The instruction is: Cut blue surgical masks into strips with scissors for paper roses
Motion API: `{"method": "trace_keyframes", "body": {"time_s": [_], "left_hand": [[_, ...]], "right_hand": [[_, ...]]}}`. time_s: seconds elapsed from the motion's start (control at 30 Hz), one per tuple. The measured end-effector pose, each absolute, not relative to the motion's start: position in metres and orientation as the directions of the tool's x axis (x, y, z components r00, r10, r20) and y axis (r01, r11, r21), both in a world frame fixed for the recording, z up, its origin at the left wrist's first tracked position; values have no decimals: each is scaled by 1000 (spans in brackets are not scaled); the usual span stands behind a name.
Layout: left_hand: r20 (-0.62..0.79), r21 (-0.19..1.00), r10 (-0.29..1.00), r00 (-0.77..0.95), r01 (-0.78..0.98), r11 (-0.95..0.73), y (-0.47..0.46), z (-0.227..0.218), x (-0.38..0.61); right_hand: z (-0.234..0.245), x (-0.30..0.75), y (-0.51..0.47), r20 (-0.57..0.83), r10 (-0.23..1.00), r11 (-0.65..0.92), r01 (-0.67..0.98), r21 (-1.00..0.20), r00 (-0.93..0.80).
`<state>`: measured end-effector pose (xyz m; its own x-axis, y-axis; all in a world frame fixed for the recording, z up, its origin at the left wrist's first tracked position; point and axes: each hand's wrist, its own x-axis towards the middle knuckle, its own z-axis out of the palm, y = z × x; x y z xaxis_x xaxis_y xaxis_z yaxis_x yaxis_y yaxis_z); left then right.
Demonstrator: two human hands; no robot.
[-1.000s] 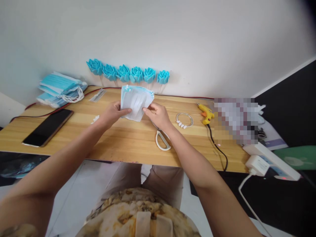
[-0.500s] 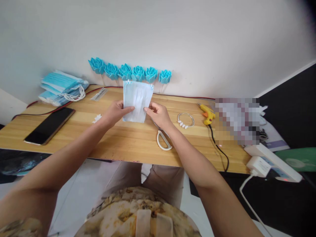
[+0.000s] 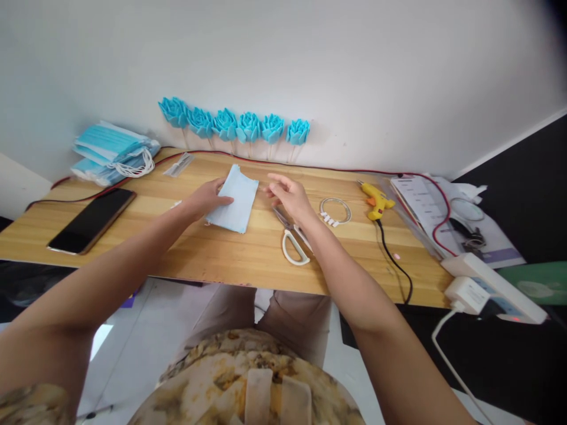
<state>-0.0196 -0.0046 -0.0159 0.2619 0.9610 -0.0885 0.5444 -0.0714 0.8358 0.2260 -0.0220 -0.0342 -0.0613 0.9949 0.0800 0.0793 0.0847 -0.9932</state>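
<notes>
A light blue face mask piece (image 3: 233,197) lies tilted near the wooden table's (image 3: 221,254) middle. My left hand (image 3: 202,199) grips its left edge with thumb on top. My right hand (image 3: 286,196) hovers just right of the mask, fingers loosely spread, holding nothing. White-handled scissors (image 3: 292,237) lie under and in front of my right wrist. Several blue mask roses (image 3: 230,123) on sticks lean against the wall behind.
A stack of blue masks (image 3: 110,151) sits at the back left, a black phone (image 3: 92,219) in front of it. Right of my hands lie coiled ear loops (image 3: 335,210), a yellow glue gun (image 3: 374,200) with its cord, papers (image 3: 443,215) and a power strip (image 3: 491,280).
Both hands held the mask upright before; now it is lowered onto the table in my left hand, and my right hand has let go of it.
</notes>
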Motion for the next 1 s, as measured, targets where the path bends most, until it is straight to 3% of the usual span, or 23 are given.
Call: {"method": "trace_keyframes", "body": {"time_s": [0.2,0.37,0.53,0.63,0.73,0.87,1.0], "left_hand": [[-40,710,968,248,689,-147,-11,-16,-19],[17,408,974,227,887,-214,-17,-14,-23],[117,171,945,306,931,-323,-21,-18,-28],[205,139,860,467,856,-497,-21,-29,-24],[146,173,791,594,772,-611,-22,-42,-16],[19,154,784,621,772,-616,-25,-52,-8],[33,124,787,617,778,-615,-29,-55,-7]], "right_hand": [[-36,224,-23,60,995,67,90,-994,-78],[-37,225,-23,57,995,64,81,-995,-87],[-36,225,-24,49,995,56,76,-996,-85],[-35,225,-24,43,996,49,88,-995,-78],[-35,225,-25,35,997,42,87,-995,-71],[-34,226,-25,39,996,45,76,-996,-77],[-32,227,-26,31,997,37,78,-996,-72]]}}
